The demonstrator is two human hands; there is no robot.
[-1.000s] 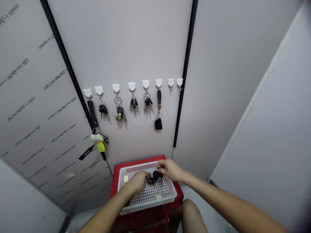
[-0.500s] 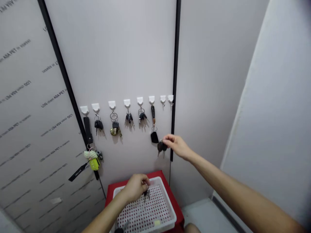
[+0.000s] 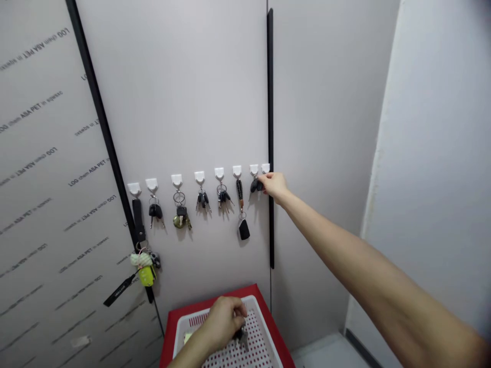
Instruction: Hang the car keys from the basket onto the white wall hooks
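A pale wall panel (image 3: 172, 92) rises behind the white basket (image 3: 259, 341), and a black strip (image 3: 270, 128) runs upright along it above the basket's right side. The red table (image 3: 169, 332) lies under the basket, showing around its rim. Over the basket, the left hand (image 3: 223, 322) is curled closed around a small bunch of keys (image 3: 241, 335), which dangles below its fingers. High above the basket's right side, the right hand (image 3: 275, 186) pinches a bunch of black-headed keys (image 3: 255, 185) between thumb and fingertips, just under a white hook (image 3: 253, 169); whether their ring is on it cannot be told. Well up and left of the basket hangs a black strap (image 3: 138, 220) with a yellow-green fob (image 3: 146, 276) below it. Directly above the basket hang a braided cord with a black fob (image 3: 244, 229) and two key bunches (image 3: 223, 197). Inside the basket, at its left, is a yellow slip (image 3: 187, 337).
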